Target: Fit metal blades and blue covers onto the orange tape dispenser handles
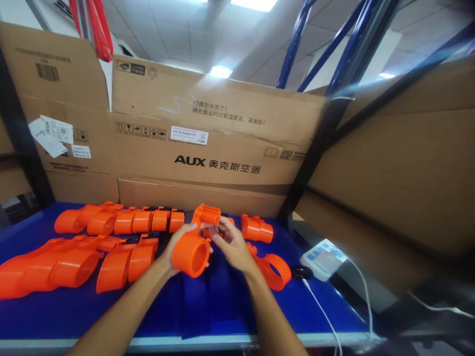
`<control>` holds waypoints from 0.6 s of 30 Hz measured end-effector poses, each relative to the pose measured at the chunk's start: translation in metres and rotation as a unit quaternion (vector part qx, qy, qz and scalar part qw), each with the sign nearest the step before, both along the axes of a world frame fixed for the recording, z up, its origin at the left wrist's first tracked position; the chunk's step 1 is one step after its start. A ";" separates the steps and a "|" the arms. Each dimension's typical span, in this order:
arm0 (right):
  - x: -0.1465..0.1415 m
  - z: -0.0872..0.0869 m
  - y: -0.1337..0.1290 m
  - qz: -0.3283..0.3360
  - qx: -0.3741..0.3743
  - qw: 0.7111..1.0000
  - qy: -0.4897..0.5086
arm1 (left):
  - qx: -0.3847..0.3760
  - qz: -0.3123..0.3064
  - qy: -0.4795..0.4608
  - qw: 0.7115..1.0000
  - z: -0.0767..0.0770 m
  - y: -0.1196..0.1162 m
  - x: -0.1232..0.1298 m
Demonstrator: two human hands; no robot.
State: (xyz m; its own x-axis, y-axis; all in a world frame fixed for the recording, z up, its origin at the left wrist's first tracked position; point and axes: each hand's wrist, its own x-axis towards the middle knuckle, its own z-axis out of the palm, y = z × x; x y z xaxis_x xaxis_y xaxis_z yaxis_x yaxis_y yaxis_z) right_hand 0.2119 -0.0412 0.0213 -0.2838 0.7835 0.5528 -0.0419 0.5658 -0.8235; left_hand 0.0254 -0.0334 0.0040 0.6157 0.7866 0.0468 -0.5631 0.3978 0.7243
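An orange plastic part with a wide ring at its lower end and a ribbed block on top is raised above the blue table. My left hand is wrapped round its left side, by the ring. My right hand is at the part's right side, fingers bent, pinching a small grey metallic piece close under the ribbed block. Behind and right of my right hand lies another orange part with an open ring.
Rows of orange ring parts cover the left of the blue table. More orange parts lie at the back right. A white device with cables stands right, beside a black round object. Cardboard walls the back.
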 end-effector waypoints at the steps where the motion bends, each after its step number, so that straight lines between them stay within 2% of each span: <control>1: 0.000 -0.001 0.001 -0.007 -0.003 1.000 0.003 | 0.001 -0.007 0.006 1.000 -0.001 -0.001 0.001; 5: 0.003 -0.005 0.005 -0.054 -0.003 0.998 0.012 | 0.021 0.008 0.026 0.999 0.002 -0.005 0.006; 10: 0.007 -0.006 0.008 -0.136 -0.010 0.989 0.055 | 0.075 0.141 0.048 0.986 0.009 -0.006 0.012; 13: 0.008 -0.003 0.008 -0.149 -0.020 0.986 0.069 | 0.111 0.209 0.050 0.970 0.009 -0.004 0.012; 18: 0.007 0.000 0.008 -0.164 -0.012 0.984 0.067 | 0.177 0.255 0.103 0.945 0.000 0.000 0.010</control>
State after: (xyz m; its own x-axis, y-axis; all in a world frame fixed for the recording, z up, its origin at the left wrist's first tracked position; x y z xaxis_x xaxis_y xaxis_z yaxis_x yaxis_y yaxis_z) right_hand 0.2189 -0.0331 0.0211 0.0617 0.8345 0.5475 0.0306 0.5467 -0.8368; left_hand 0.0351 -0.0329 0.0040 0.1847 0.9410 0.2837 -0.4495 -0.1758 0.8758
